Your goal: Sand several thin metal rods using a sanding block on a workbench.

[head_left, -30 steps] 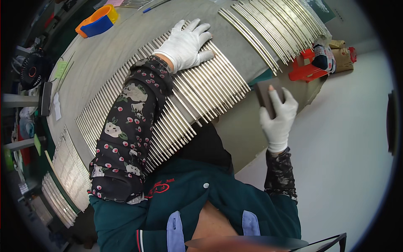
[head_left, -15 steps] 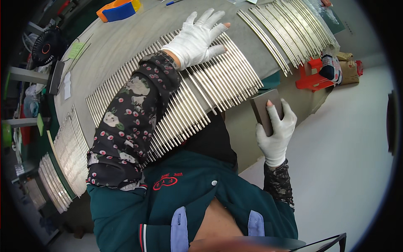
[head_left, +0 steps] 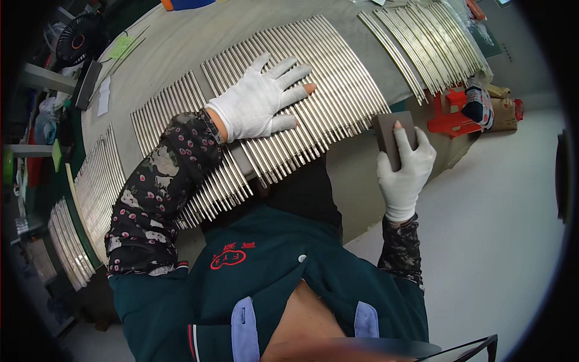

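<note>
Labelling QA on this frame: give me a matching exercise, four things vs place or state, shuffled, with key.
1. left hand
2. right hand
3. red stool
4. black fan

A. on the floor beside the table
B. far left, past the table's end
C. flat on the metal rods
D. holding a dark grey block

Pairs: 1-C, 2-D, 3-A, 4-B

Our left hand (head_left: 259, 105) and patterned sleeve (head_left: 160, 187) cover middle stretch of metal rods (head_left: 338, 90) beneath. Our right hand (head_left: 405, 169) hides lower part of grey block (head_left: 392, 128); we cannot tell its material. Orange-blue thing (head_left: 181, 3) cut off by top edge. Far rod bundle (head_left: 69, 247) at left rim bent, dim. Fan (head_left: 77, 43) half in shadow. Clutter beside red object (head_left: 449, 117) too small to tell. Desk (head_left: 175, 48) near edge hidden behind our chest.
</note>
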Motion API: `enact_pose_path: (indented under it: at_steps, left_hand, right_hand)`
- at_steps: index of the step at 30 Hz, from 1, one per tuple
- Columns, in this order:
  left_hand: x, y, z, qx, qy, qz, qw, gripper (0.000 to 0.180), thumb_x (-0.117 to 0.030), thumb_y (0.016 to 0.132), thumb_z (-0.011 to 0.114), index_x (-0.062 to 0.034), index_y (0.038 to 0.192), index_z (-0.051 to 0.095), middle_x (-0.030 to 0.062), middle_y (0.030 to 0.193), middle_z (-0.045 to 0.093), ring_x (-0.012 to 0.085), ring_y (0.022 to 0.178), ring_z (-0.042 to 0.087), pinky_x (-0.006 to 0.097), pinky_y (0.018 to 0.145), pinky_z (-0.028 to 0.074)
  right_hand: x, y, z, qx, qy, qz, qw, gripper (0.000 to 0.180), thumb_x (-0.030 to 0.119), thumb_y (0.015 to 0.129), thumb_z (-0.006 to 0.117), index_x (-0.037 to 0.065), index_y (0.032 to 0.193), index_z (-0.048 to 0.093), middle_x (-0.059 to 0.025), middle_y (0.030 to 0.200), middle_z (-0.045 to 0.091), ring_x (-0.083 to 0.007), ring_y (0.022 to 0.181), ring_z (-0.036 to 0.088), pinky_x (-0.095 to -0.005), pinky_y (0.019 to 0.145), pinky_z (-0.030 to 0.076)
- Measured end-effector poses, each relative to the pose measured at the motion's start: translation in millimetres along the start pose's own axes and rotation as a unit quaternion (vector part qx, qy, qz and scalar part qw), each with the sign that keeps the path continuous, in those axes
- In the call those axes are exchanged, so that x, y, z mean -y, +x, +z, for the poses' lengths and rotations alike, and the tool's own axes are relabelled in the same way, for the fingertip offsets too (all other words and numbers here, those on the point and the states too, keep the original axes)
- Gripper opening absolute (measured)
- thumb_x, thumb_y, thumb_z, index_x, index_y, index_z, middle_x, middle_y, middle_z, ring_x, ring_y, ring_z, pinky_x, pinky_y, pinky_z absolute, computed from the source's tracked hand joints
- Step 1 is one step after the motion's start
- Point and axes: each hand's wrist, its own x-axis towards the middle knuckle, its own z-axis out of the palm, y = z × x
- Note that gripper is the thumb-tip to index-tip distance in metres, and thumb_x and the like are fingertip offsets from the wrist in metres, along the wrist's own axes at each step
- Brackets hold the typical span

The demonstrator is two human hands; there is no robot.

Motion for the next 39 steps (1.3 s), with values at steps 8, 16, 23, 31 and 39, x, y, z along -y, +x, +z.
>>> enact_pose_path:
  at_steps: [8,16,23,31,39]
  left_hand:
    - [-1.9,13.4,-0.6,-0.027,0.014,-0.007,1.0,0.062,-0.046,0.087,0.047,-0.0129,0.14,0.04,0.0131,0.149,0.03,0.0324,0.138,0.026,0.054,0.112,0.017]
    - [8.4,7.4,-9.2,-0.018,0.0,-0.016,1.0,0.062,-0.046,0.087,0.048,-0.011,0.137,0.043,0.0139,0.149,0.032,0.0328,0.138,0.027,0.053,0.112,0.017]
    - [-10.4,18.7,14.9,-0.031,-0.07,-0.002,0.997,0.064,-0.05,0.084,0.053,-0.0107,0.135,0.045,0.0156,0.146,0.033,0.0331,0.137,0.028,0.058,0.109,0.018]
    - [-5.6,-56.7,-36.1,-0.075,-0.05,-0.004,0.996,0.07,-0.047,0.078,0.062,-0.0087,0.134,0.043,0.0195,0.145,0.032,0.0368,0.136,0.029,0.057,0.108,0.021]
    - [1.2,-161.9,-21.8,0.011,-0.042,-0.123,0.991,0.074,-0.048,0.079,0.059,-0.0091,0.137,0.037,0.0216,0.145,0.03,0.0394,0.134,0.03,0.058,0.109,0.018]
  right_hand:
    - [7.7,-3.3,0.0,0.01,0.0,0.008,1.0,0.053,0.01,0.064,0.064,0.004,0.116,0.058,-0.0264,0.113,0.053,-0.0401,0.085,0.056,-0.0479,0.073,0.046]
    - [45.4,-0.7,5.5,0.016,0.04,-0.049,0.998,0.054,0.015,0.063,0.067,0.01,0.116,0.059,-0.0258,0.113,0.053,-0.0402,0.097,0.052,-0.0469,0.081,0.043]
    - [51.8,-24.7,-5.9,0.025,0.097,-0.08,0.992,0.065,0.007,0.064,0.063,0.011,0.127,0.052,-0.0284,0.125,0.045,-0.0418,0.107,0.046,-0.0486,0.093,0.038]
    - [42.0,-17.4,0.6,0.043,0.114,-0.073,0.99,0.063,0.006,0.066,0.059,0.008,0.129,0.05,-0.028,0.129,0.043,-0.0416,0.11,0.044,-0.0492,0.095,0.036]
    - [41.0,-4.2,11.3,0.053,0.111,-0.064,0.99,0.062,0.008,0.066,0.059,0.006,0.127,0.052,-0.0278,0.131,0.041,-0.0415,0.112,0.043,-0.049,0.097,0.035]
